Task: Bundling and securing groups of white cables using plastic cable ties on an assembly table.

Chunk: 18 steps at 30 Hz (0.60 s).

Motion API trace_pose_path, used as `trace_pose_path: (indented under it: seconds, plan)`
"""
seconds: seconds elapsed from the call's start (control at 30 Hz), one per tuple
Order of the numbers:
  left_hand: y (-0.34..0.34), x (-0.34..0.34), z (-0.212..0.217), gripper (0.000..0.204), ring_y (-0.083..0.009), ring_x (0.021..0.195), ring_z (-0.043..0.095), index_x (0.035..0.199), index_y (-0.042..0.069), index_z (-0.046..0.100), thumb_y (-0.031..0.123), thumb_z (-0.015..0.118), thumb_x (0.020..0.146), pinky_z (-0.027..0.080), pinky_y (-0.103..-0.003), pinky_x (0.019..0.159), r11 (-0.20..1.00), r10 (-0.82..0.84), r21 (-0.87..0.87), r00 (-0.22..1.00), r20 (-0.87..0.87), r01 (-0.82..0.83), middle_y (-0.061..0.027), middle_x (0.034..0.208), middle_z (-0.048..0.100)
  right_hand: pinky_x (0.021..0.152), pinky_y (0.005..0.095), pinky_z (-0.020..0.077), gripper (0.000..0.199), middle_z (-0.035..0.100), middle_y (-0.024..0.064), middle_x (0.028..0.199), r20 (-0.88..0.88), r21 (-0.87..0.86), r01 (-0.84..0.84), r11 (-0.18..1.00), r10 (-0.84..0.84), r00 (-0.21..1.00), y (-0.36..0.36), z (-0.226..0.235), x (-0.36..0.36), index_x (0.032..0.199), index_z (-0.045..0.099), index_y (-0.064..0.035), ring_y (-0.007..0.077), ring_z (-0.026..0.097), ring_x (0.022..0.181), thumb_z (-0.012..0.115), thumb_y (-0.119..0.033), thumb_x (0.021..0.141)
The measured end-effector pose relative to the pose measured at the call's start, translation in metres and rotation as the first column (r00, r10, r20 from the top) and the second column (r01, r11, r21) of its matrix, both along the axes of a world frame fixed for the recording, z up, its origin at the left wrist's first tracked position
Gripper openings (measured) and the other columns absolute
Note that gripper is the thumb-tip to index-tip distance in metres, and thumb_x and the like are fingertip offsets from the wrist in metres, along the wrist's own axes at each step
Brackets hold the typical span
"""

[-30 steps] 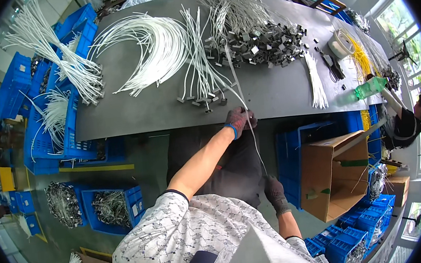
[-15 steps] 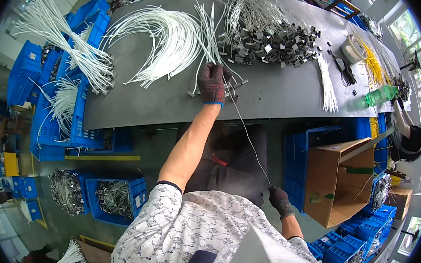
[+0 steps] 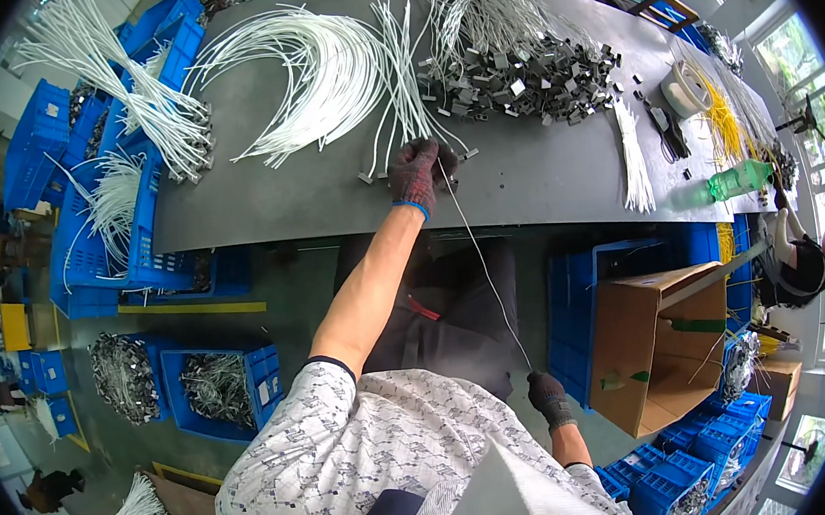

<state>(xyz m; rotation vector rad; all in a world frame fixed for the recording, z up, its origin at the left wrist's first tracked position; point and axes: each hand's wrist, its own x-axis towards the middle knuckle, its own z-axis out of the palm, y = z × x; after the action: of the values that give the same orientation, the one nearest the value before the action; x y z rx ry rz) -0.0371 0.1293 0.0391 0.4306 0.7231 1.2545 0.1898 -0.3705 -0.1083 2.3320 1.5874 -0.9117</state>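
Observation:
In dark knitted gloves, both my hands hold a thin pale wire (image 3: 484,269), drawn fairly straight between them across the table's front edge. My left hand (image 3: 415,175), over the grey table near its front edge, has its fingers closed around the wire's upper part. Down by my right hip, my right hand (image 3: 549,399) is closed around the lower stretch. Just beyond my left hand lies a loose bunch of white wires (image 3: 404,82), some with small dark end pieces beside the glove. My left fingers hide exactly how many wires are gripped.
A large white wire bundle (image 3: 324,84) lies left on the table (image 3: 261,212); dark clips (image 3: 530,80) are heaped right. Further right are a tape roll (image 3: 684,88) and green bottle (image 3: 741,180). Blue crates (image 3: 123,253) flank the left; a cardboard box (image 3: 627,356) stands right. Another person sits far right.
My left hand has come slightly nearer the table's front edge, still closed. My right hand stays low with the wire. The whole view has shifted a little.

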Motion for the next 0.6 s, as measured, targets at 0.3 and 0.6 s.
trace_pose_path:
  seconds: [0.3,0.6]
  plan:
    - [-0.017,0.005,-0.002,0.011,-0.0226,0.078,0.072,0.1,0.005,0.066,0.013,0.069,0.094,0.062,-0.039,0.073,0.965,-0.262,-0.041,0.961,-0.091,0.26,-0.0112,0.087,0.073,0.08,0.0489,0.0555,0.026,0.071,0.0226,0.102,-0.025,-0.007,0.033,0.999,-0.033,0.999,0.006,-0.005,-0.004,0.108,0.071,-0.0068,0.0419,0.069,0.096,0.055,-0.016,0.091]
    - [-0.125,0.014,-0.031,0.026,-0.0104,0.08,0.063,0.097,0.004,0.075,0.029,0.073,0.09,0.052,-0.03,0.078,0.598,-0.369,0.195,0.482,-0.794,0.778,-0.0041,0.08,0.072,0.086,0.0449,0.0544,0.027,0.072,0.0216,0.105,-0.066,-0.051,0.029,0.998,-0.032,0.997,-0.002,-0.015,0.008,0.113,0.072,-0.008,0.0389,0.068,0.103,0.056,-0.013,0.091]
